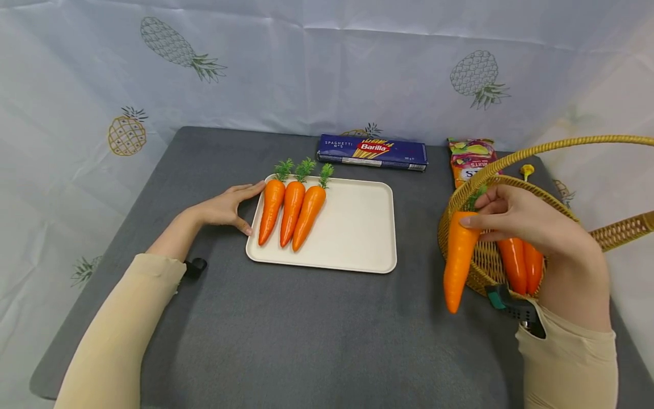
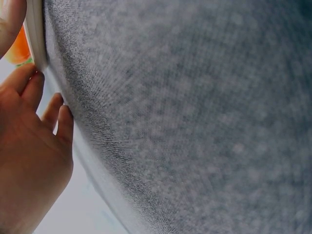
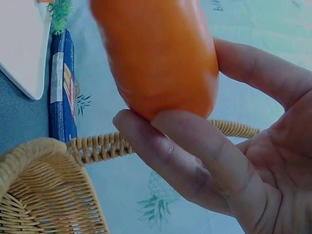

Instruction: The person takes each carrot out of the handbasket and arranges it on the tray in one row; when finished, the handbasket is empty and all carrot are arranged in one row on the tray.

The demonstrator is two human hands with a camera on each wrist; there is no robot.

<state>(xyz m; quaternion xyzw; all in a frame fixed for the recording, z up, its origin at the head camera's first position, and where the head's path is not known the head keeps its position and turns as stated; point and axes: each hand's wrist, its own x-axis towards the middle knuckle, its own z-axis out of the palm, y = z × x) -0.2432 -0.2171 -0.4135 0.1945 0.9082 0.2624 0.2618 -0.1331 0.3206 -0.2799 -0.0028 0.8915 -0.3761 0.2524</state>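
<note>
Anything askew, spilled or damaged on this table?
No spill or damage visible. One mild oddity: the three carrots on the cream tray lie slanted, their leafy tops poking past its far rim instead of staying inside.

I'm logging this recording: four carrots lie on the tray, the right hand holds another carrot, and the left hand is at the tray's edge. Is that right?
Not quite: the head view shows three carrots on the tray, not four. The right hand does hold another carrot, and the left hand is at the tray's edge.
</note>
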